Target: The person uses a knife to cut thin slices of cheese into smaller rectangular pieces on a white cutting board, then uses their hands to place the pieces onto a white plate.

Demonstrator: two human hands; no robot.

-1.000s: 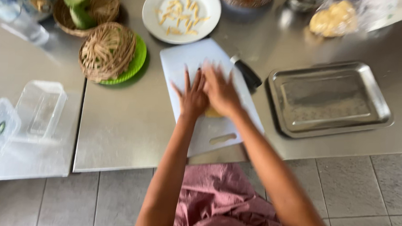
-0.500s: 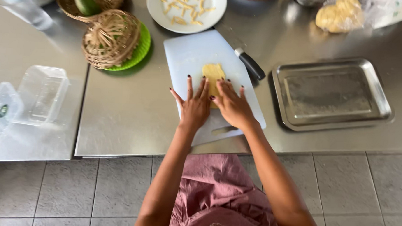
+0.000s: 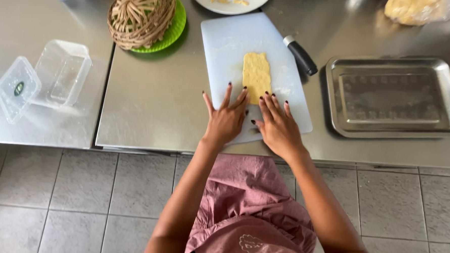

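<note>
Both hands are laid flat, fingers spread, gripping nothing. The dough strip (image 3: 256, 76) lies on the cutting board (image 3: 228, 45) just beyond the fingertips, long axis pointing away; left hand (image 3: 227, 120) and right hand (image 3: 278, 128) flank its near end equally.

Your hands have bare table (image 3: 150, 108) to the left of the cutting board (image 3: 228, 45). To the right, a black knife handle (image 3: 300, 55) and a metal tray (image 3: 393, 96) crowd close; a wicker basket (image 3: 139, 14) blocks far-left.
</note>
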